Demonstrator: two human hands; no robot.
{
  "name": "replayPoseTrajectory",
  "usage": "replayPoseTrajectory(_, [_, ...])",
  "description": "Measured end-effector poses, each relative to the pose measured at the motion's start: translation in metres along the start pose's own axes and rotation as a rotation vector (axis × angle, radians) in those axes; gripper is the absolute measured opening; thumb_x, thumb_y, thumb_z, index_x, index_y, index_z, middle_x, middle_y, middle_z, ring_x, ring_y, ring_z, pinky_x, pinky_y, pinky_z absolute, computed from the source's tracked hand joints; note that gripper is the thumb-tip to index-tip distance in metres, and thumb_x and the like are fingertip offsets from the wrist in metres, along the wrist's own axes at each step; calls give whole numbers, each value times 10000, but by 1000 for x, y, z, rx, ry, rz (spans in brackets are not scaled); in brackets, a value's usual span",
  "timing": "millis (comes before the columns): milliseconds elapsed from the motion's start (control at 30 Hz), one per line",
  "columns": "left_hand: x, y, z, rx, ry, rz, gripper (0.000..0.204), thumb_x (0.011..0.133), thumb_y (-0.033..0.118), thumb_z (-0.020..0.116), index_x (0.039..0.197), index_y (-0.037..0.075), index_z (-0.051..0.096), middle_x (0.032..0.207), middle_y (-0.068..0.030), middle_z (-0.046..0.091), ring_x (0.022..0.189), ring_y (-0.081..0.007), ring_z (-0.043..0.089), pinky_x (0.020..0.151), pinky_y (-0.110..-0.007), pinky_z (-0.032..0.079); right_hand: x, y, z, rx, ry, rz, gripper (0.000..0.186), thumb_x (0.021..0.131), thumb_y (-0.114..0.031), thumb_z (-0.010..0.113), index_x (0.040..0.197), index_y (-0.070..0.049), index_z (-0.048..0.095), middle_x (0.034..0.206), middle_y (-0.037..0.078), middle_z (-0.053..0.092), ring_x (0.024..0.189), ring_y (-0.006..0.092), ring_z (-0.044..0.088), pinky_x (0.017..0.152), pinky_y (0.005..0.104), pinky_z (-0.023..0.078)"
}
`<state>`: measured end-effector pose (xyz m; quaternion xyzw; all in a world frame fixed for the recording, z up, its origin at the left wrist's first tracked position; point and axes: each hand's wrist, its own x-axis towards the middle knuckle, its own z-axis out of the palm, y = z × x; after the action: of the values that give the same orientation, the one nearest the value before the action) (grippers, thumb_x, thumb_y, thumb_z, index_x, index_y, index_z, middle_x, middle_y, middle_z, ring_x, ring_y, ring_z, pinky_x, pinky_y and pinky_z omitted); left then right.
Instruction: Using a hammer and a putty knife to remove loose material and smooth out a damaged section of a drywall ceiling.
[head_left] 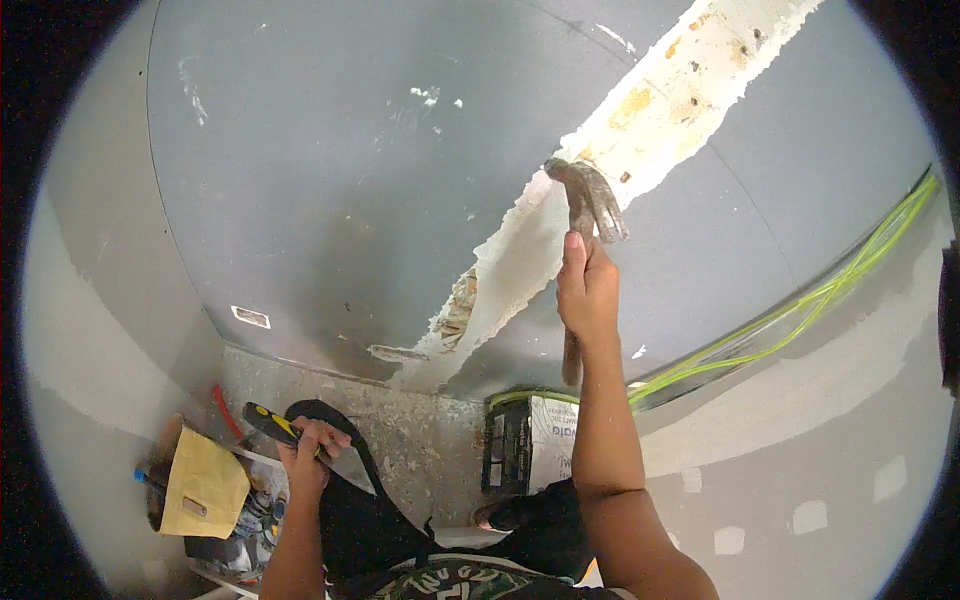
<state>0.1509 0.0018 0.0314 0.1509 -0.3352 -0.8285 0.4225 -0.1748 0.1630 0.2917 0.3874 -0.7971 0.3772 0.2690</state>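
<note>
My right hand [590, 290] is closed round the wooden handle of a claw hammer [590, 195], close under its head. The hammer's head is over the edge of a long white strip [530, 250] of torn-away surface on the blue-grey wall [330, 150]; whether it touches the wall I cannot tell. Lower left, my left hand [312, 445] grips a tool with a black-and-yellow handle [270, 424]. Its working end is hidden by my fingers, so its kind is unclear. That hand is low, apart from the wall, above the speckled floor [420, 470].
A yellow tool pouch [205, 485] and assorted tools stand at lower left, near a red bar-like piece [226, 410]. A black-and-white box [530, 445] stands on the floor by the wall. Bright green cables [800, 310] run along the right corner, beside a patched grey wall [790, 440].
</note>
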Motion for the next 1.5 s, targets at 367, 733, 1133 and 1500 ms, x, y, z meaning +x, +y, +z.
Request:
replayPoseTrajectory(367, [0,-1,-6,60,-57,2,150,929,87,565,806,41,494,659,-92,543,587,-254,590,665,-447,556,1,-32,-13,-39,-3,9,506,1041,-452,448,834,-6,567,602,44,525,486,113,458,449,283,384])
replayPoseTrajectory(733, [1,3,-1,67,-50,23,185,941,107,551,770,49,508,675,-103,561,610,-247,606,665,-440,555,-4,-36,-15,6,28,47,496,1041,-417,460,799,5,556,608,80,541,555,169,516,538,355,428])
replayPoseTrajectory(1133, [1,6,6,52,-25,17,218,952,151,570,771,46,509,654,-99,547,610,-242,595,670,-431,559,8,-62,-32,240,101,135,541,1026,-472,469,814,16,568,617,100,541,546,192,541,538,352,447])
replayPoseTrajectory(1500, [-4,5,-1,72,-4,-18,213,952,142,578,779,45,499,635,-105,538,614,-249,597,673,-438,557,2,-33,-18,167,123,-38,490,1034,-445,484,807,-16,551,575,15,491,493,102,463,448,283,384])
